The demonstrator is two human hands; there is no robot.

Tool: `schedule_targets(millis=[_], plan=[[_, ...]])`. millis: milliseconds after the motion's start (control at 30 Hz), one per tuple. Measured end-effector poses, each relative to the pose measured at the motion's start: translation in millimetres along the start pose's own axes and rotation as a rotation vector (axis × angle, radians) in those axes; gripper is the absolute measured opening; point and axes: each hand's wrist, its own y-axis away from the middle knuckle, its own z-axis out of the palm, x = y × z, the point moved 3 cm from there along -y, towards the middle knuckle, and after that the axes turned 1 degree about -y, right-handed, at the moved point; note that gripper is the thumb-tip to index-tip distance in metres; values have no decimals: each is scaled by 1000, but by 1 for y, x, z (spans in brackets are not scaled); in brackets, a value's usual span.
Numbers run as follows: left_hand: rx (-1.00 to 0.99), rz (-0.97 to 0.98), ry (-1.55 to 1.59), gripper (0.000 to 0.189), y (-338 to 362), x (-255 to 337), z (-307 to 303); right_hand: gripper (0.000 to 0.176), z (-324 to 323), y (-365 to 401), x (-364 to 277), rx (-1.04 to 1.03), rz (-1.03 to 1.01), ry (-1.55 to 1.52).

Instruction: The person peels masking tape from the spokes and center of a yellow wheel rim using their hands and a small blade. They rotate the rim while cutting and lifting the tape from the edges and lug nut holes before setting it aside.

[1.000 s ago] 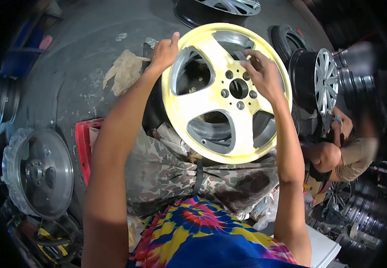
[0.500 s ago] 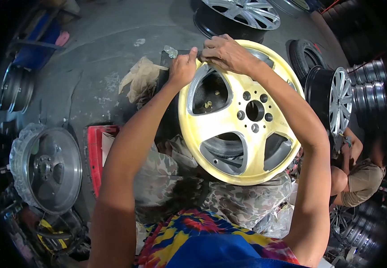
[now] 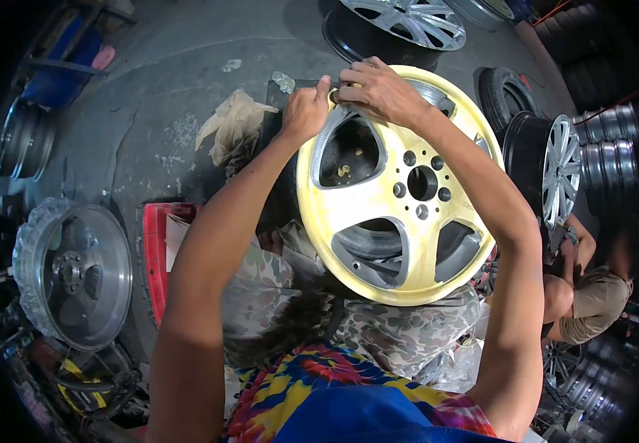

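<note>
A wheel rim [image 3: 342, 201] with a pale yellow face and bare grey edges around its spoke openings rests tilted against my camouflage-clad legs. My left hand [image 3: 307, 112] is closed around its upper left edge, thumb pointing up and fingers mostly hidden behind the lip. Close beside it, my right hand [image 3: 382, 92] is bent over the top of the rim with curled fingers pressed together near the edge. Whatever those fingertips hold is too small and covered to make out. Small yellow scraps show through the upper left opening.
Crumpled brown paper [image 3: 232, 129] lies on the floor left of the rim, near a red tray-like object [image 3: 159, 258]. A plastic-wrapped wheel [image 3: 87, 277] stands farther left. More wheels [image 3: 555, 170] and a tire [image 3: 508, 96] are at right, where another person [image 3: 592, 303] sits.
The view has shifted slightly. My right hand's fingers have moved a little at the rim's top edge, while my left hand keeps its place and the rim stays put.
</note>
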Motion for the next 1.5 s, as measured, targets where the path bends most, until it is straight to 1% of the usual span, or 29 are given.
schedule_targets(millis=[100,167,400,500,600,667,733,800,867,900,967,1033,1100,1233,1300,1433,1467,1500], plan=[[3,-9,-9,77,2,3,-2,27,4,5,0,25,25,-6],[-1,-16,-20,77,3,3,-3,29,4,7,3,81,18,-58],[11,-20,-3,75,0,-1,1,32,9,9,2,71,52,-33],[-6,-18,-8,75,-1,-2,0,34,11,10,-3,54,90,47],[-22,-37,-9,75,0,-1,0,30,5,8,-7,23,115,58],[-17,-55,-12,74,-1,-2,1,22,4,5,-10,-26,101,12],[-20,-15,-17,73,-3,-5,3,21,7,3,-11,-45,72,-7],[-10,-20,-17,73,-1,-1,2,21,7,0,-7,-62,38,-29],[2,-35,-14,73,0,-1,-1,18,1,2,7,19,152,-397],[-14,-44,-33,74,0,0,-2,18,1,4,10,16,150,-400],[-36,-43,-50,74,0,3,0,17,-4,9,18,39,236,-459],[-10,-46,-39,74,-1,2,0,17,-8,10,20,29,235,-443],[-17,-38,-48,74,0,3,-1,16,-11,7,20,73,188,-375],[-26,-27,-49,75,2,7,-4,16,-15,2,19,96,126,-342],[-21,-34,-52,74,1,5,-2,15,-15,3,18,20,240,-455],[-21,-29,-23,74,2,7,-4,14,-6,7,25,22,253,-533],[-20,-30,-24,74,2,7,-4,13,-7,7,24,17,216,-447],[10,5,-18,66,3,8,-4,13,-6,6,23,13,177,-362]])
